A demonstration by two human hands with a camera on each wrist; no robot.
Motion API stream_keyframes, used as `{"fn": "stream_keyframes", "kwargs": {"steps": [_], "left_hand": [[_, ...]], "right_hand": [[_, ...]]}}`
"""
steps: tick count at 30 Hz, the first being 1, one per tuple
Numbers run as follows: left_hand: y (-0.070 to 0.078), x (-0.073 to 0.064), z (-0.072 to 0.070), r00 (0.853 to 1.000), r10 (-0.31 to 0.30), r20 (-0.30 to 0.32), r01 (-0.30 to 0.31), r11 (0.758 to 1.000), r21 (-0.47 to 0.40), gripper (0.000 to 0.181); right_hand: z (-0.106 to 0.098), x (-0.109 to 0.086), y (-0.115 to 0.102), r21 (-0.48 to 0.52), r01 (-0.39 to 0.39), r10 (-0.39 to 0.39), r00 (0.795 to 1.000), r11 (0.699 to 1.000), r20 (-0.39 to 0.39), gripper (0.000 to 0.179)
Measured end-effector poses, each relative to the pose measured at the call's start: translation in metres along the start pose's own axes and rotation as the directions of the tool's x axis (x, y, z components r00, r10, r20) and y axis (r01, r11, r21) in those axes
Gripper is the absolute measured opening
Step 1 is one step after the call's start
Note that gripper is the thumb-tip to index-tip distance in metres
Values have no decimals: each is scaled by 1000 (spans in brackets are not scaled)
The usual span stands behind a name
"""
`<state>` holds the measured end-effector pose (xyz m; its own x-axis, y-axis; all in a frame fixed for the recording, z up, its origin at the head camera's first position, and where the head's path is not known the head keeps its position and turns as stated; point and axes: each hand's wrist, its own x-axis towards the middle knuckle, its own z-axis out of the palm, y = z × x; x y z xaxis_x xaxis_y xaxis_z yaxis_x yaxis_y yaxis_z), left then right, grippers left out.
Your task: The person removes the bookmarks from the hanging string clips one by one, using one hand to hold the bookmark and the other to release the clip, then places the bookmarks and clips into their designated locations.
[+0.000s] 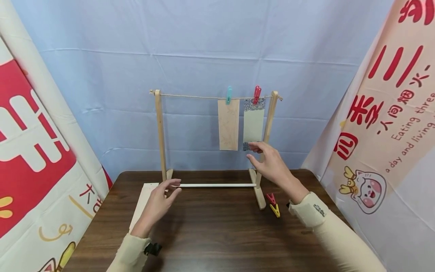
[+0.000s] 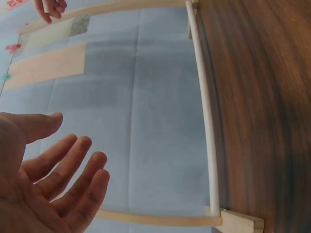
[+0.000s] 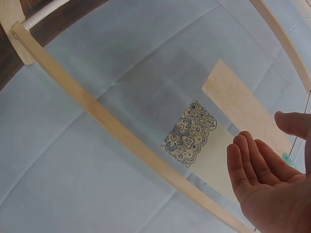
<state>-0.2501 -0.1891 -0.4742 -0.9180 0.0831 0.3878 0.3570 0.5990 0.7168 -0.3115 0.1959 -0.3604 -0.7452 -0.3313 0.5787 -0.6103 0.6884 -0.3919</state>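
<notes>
In the head view my right hand (image 1: 270, 160) is raised before the lower end of a pale card with blue patterned ends (image 1: 253, 122). Its fingers are loosely bent and grip nothing. A red clothespin (image 1: 256, 94) fixes that card to the string (image 1: 190, 96); a teal clothespin (image 1: 229, 95) fixes a plain beige card (image 1: 228, 126) beside it. My left hand (image 1: 159, 200) hovers near the left post's foot, fingers relaxed, holding nothing. In the left wrist view the left hand (image 2: 58, 179) has thumb and fingers apart. Bent fingers of the right hand (image 3: 272, 179) show in the right wrist view.
The wooden frame (image 1: 160, 136) has two posts and a white lower bar (image 1: 217, 185). By its right foot lie a red clothespin (image 1: 271, 198) and a yellow clothespin (image 1: 275, 210). A pale card (image 1: 140, 204) lies at the left of the dark table (image 1: 217, 238), partly behind the left hand.
</notes>
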Motion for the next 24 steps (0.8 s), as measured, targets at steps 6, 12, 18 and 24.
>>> {"fn": "stream_keyframes", "kwargs": {"steps": [6, 12, 18, 24], "left_hand": [[5, 5, 5, 1000, 0, 15, 1, 1000, -7, 31], [11, 14, 11, 999, -4, 48, 11, 990, -139, 31], [17, 24, 18, 998, 35, 50, -25, 983, -181, 32], [22, 32, 26, 998, 46, 53, -38, 988, -147, 32]], "right_hand": [[-1, 5, 0, 10, 23, -23, 1000, 1000, -11, 43], [-1, 9, 2, 38, 71, -69, 997, 997, -47, 42], [-3, 17, -2, 56, 154, -147, 983, 986, -112, 44], [-5, 27, -8, 58, 186, -177, 976, 981, -128, 46]]}}
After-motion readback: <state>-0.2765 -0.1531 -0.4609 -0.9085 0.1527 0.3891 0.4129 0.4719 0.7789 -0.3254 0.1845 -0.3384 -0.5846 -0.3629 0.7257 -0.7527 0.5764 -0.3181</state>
